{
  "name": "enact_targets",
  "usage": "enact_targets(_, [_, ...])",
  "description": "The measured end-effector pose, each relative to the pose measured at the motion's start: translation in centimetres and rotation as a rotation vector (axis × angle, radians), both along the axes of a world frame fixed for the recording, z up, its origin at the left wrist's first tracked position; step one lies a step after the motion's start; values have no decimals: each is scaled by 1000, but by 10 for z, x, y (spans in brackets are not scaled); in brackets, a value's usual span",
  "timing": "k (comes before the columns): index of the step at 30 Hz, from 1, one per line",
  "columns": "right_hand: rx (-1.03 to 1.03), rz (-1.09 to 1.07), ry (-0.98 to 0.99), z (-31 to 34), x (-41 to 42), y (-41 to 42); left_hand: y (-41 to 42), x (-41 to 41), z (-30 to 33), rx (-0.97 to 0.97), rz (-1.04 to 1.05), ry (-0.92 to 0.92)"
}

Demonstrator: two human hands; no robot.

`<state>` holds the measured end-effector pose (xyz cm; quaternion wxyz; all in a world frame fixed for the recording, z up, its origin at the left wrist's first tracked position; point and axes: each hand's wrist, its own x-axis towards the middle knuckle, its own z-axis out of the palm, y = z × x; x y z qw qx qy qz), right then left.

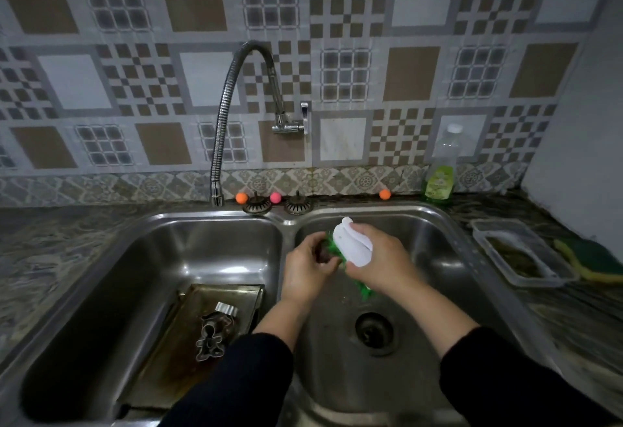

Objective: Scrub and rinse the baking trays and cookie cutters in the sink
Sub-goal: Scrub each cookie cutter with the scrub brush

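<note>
Brush (350,248) angled toward back-left

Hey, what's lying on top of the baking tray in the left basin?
Metal cookie cutters, including a gingerbread-man one, lie on the baking tray. A sleeve covers its near corner.

We take the drain (373,332) of the sink's right basin as our mark. Left of it, in the other basin, lies a baking tray (188,335) with cookie cutters (212,335) on it. Behind it hangs the faucet (232,116); to its right, on the counter, sits a container (519,251).
</note>
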<state>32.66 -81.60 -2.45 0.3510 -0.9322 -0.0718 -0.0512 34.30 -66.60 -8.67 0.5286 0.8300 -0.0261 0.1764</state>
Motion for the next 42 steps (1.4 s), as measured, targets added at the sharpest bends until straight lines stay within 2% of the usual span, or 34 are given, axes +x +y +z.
enact_targets(4, [179, -132, 66, -1, -14, -6, 0, -8, 1, -251, -53, 117])
enact_targets(6, [268, -190, 72, 1, -24, -10, -13, -11, 6, -455, -68, 188])
enact_targets(9, [278, -226, 75, 4, -40, -18, -33, -11, 17, -773, -186, 340])
enact_targets(11, [288, -283, 36, 7, -50, -29, -46, -13, 19, -830, -265, 434])
enact_targets(14, [237, -326, -52, 13, -62, -46, -67, -22, 20, -761, -325, 556])
enact_targets(18, [134, -325, -69, 15, -73, -69, -100, -34, 25, -735, -432, 718])
enact_targets(22, [-33, -271, -23, 12, -94, -114, -132, -45, 31, -666, -428, 674])
enact_targets(24, [-147, -318, -18, 7, -104, -146, -150, -50, 28, -518, -416, 624])
enact_targets(27, [-214, -441, 19, -5, -115, -198, -177, -56, 14, -217, -358, 505])
enact_targets(31, [-255, -505, 83, -25, -123, -254, -202, -73, 5, -40, -297, 446])
enact_targets(36, [-269, -449, 155, -45, -126, -276, -216, -81, 2, 67, -198, 436])
enact_targets(39, [-408, -418, 172, -41, -124, -275, -216, -84, 0, 75, -173, 454])
enact_targets(42, [-537, -372, 103, -29, -118, -262, -210, -87, 3, 144, -143, 451])
